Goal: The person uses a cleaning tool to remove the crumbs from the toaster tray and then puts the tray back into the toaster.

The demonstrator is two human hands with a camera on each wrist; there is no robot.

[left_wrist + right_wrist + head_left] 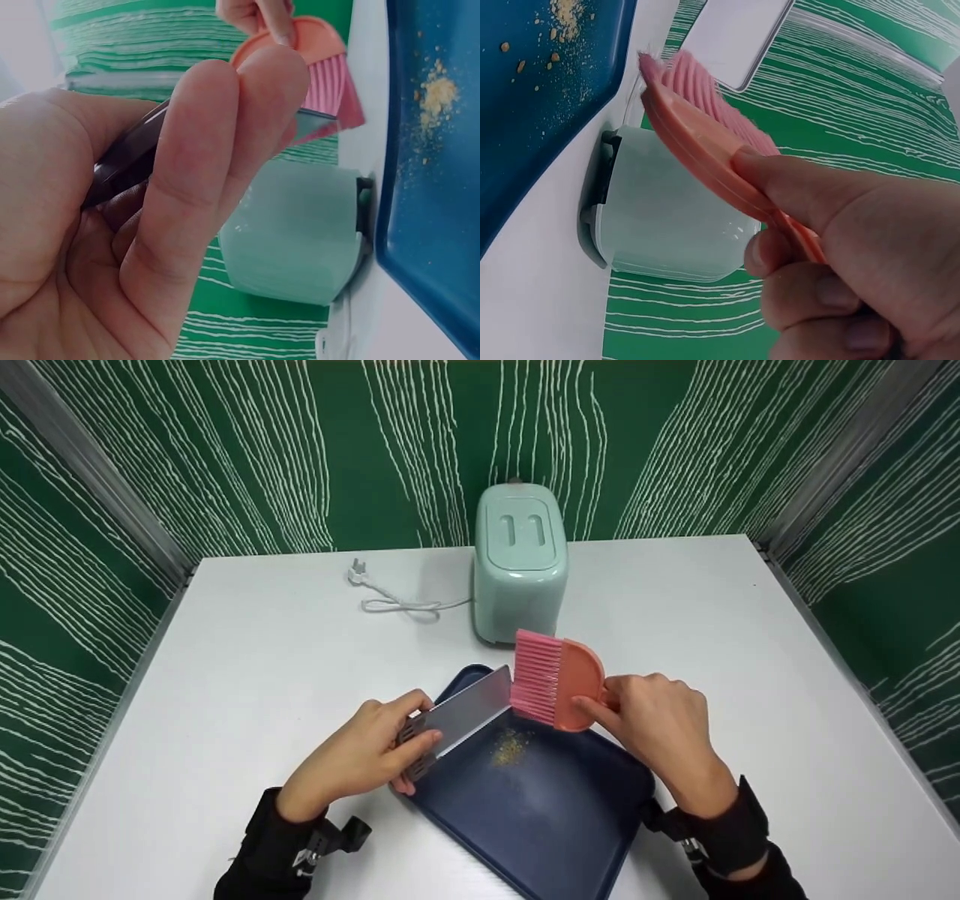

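Observation:
In the head view, my left hand (pixel 367 746) grips a thin metal crumb tray (pixel 474 706) by its dark slotted end, tilted on edge above a dark blue tray (pixel 555 817). My right hand (pixel 664 724) holds an orange hand brush (pixel 579 686) by its handle. The brush's pink bristles point left, right at the crumb tray's far end. Below them, a small heap of yellowish crumbs (pixel 510 748) lies on the blue tray. The right wrist view shows the crumb tray's flat face (pixel 739 34) beyond the bristles (pixel 705 94). Left fingers hide much of it in the left wrist view.
A pale green toaster (pixel 521 570) stands behind the blue tray, near the back edge of the white table (pixel 285 645). Its white cord (pixel 405 604) and plug lie to its left. Green walls (pixel 405 450) with white lines enclose the table at the back and sides.

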